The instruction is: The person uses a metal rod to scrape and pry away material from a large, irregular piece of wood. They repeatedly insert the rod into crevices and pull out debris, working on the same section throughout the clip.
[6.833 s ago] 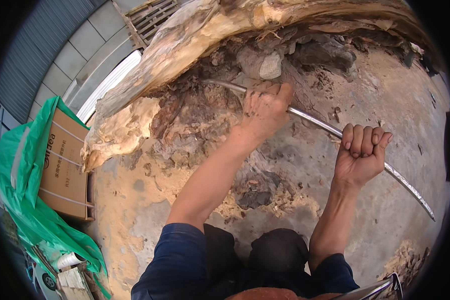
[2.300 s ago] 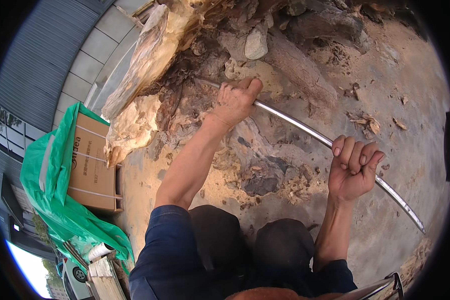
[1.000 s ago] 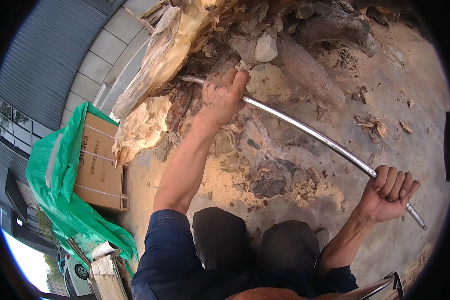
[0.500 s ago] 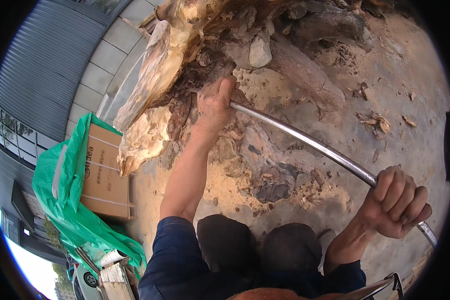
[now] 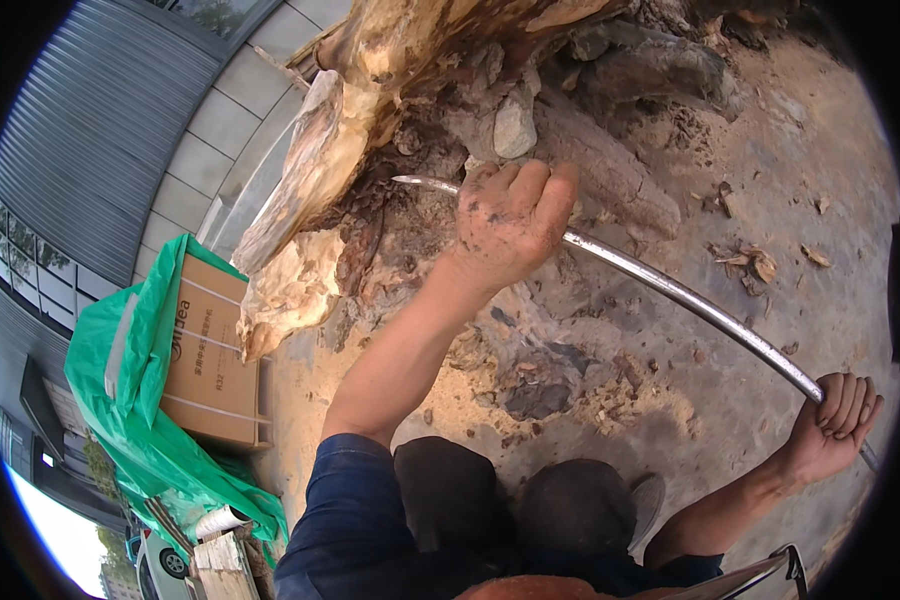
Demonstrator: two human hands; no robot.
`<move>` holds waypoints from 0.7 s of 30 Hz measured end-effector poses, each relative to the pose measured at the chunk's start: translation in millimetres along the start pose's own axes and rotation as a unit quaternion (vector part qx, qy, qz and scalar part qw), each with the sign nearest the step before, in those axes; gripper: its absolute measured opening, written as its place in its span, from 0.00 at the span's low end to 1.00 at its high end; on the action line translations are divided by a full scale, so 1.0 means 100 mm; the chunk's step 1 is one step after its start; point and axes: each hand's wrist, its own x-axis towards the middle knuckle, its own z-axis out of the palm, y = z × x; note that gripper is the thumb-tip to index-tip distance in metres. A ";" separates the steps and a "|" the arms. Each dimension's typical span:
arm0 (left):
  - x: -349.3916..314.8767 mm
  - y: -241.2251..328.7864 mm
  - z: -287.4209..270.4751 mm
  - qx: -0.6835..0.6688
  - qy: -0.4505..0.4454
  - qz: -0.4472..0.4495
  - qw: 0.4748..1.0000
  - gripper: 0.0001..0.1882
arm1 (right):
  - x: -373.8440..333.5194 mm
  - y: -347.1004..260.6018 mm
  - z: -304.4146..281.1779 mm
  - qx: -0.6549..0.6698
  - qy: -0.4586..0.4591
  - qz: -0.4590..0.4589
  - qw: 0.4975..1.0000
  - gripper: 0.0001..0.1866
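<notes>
A long metal pry bar (image 5: pixel 685 297) runs from the upper middle down to the right rim. My left hand (image 5: pixel 515 222) is closed round it near its pointed, slightly curved tip, which pokes out beyond the knuckles. That tip is close to dark, crumbly bark under a big gnarled tree stump (image 5: pixel 385 65); whether it touches the wood I cannot tell. Farther down the shaft, my right hand (image 5: pixel 838 425) grips the bar near its other end. A pale stone (image 5: pixel 515 122) sits among the roots just above my left hand.
On the left stands a cardboard box (image 5: pixel 205 345) partly under a green tarp (image 5: pixel 135 400). Planks (image 5: pixel 225 560) lie below it. Sawdust and bark chips (image 5: pixel 745 262) are scattered over the concrete. A dark chunk of wood (image 5: pixel 540 385) lies before my knees.
Both hands have moved to the right with the pry bar, pulling its tip back from the stump's bark. The tip now shows past my left hand.
</notes>
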 end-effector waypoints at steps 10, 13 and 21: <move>0.00 -0.56 0.05 0.060 -0.026 -0.058 0.996 0.12 | 0.48 0.59 0.08 0.023 -0.101 -0.010 0.995 0.20; 0.04 -0.58 0.08 0.052 -0.017 -0.075 0.996 0.11 | 0.78 0.57 0.07 0.035 -0.142 0.006 0.989 0.18; 0.16 -0.52 0.09 0.082 0.001 -0.087 0.993 0.16 | 1.19 0.39 0.11 0.013 -0.161 -0.015 0.987 0.14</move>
